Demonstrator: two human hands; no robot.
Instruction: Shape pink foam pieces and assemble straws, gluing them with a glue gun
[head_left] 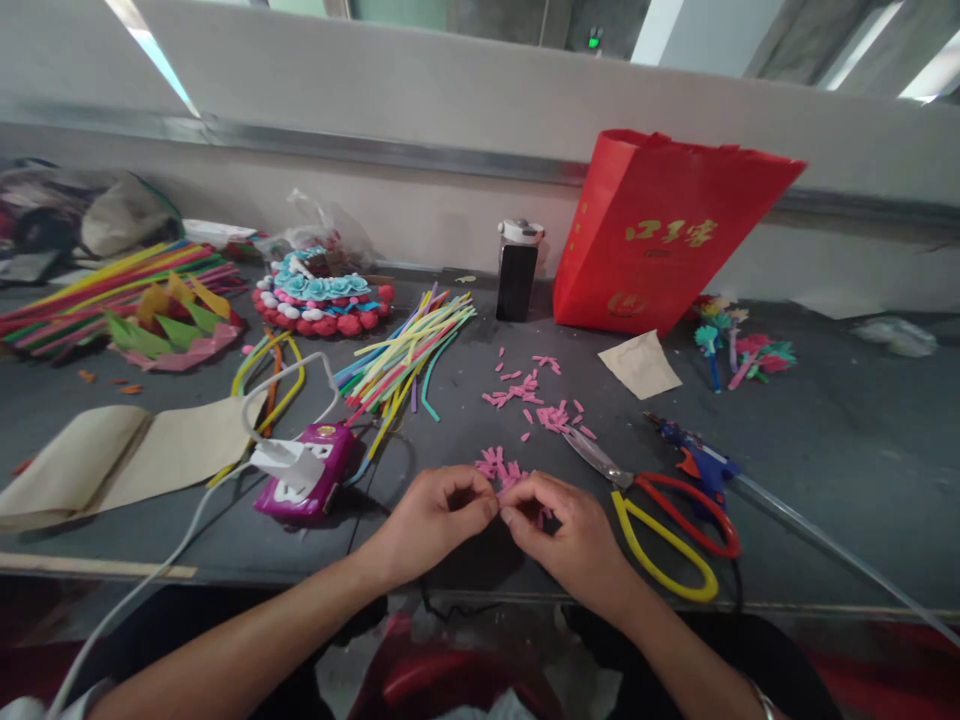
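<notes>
Covering much of the scene, a dark tabletop (840, 430) is backed at its far side by an upright red paper bag (660, 240). Large scissors (622, 479) with red and yellow handles are laid just beyond the right hand (562, 522), and a bundle of colored stems (409, 345) is spread beyond the left hand (442, 515). Both hands are held together near the table's front edge, thumbs and forefingers drawn into a narrow pinch. Small pink pieces (501, 466) are heaped just past the fingertips, with others scattered farther off. Between the meeting fingertips, a single pink piece (503, 491) is gripped, mostly hidden.
</notes>
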